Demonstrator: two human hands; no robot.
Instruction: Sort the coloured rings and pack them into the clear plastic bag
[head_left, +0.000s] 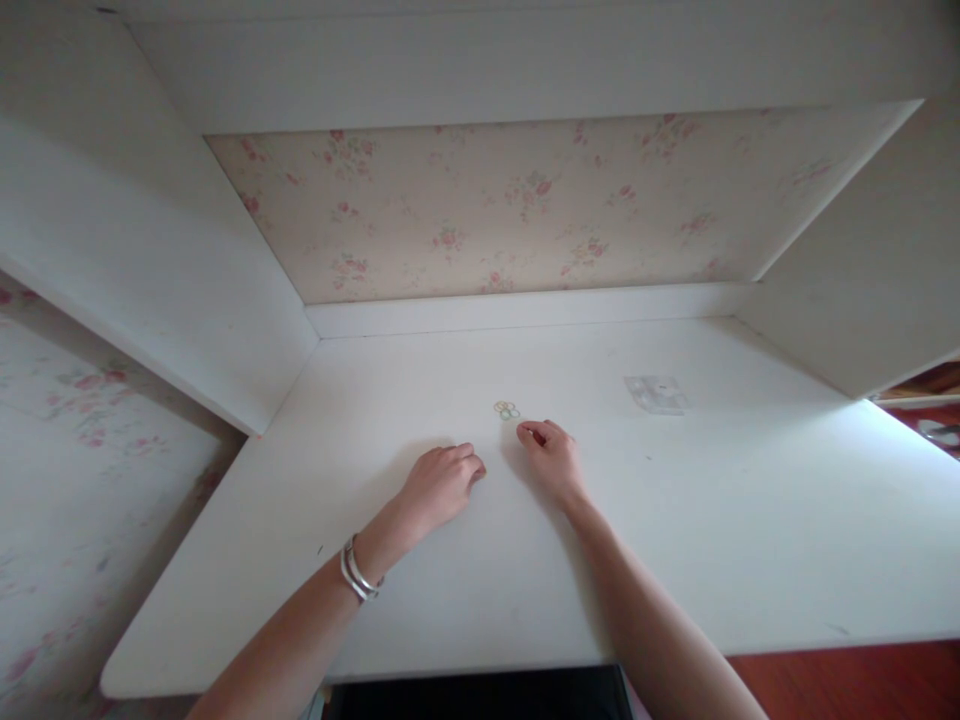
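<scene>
Several small thin loops (pixel 506 410), yellowish and green, lie touching in a cluster on the white desktop (pixel 465 370). They look like little rubber bands or rings. Just right of and below them is my right hand (pixel 551 458), its thumb and forefinger pinched close to the desktop; anything between the tips is too small to name. My left hand (pixel 442 480) rests lower left of the loops, fingers curled down and pressed together, hiding whatever may be in them. Two silver bangles (pixel 358 570) circle my left wrist.
A clear plastic bag (pixel 656 394) lies flat to the right of the loops. White side panels (pixel 172 230) and a low back ledge (pixel 525 307) bound the desk. Flowered wallpaper covers the wall (pixel 487 210) behind. A dark object (pixel 480 695) sits below the front edge.
</scene>
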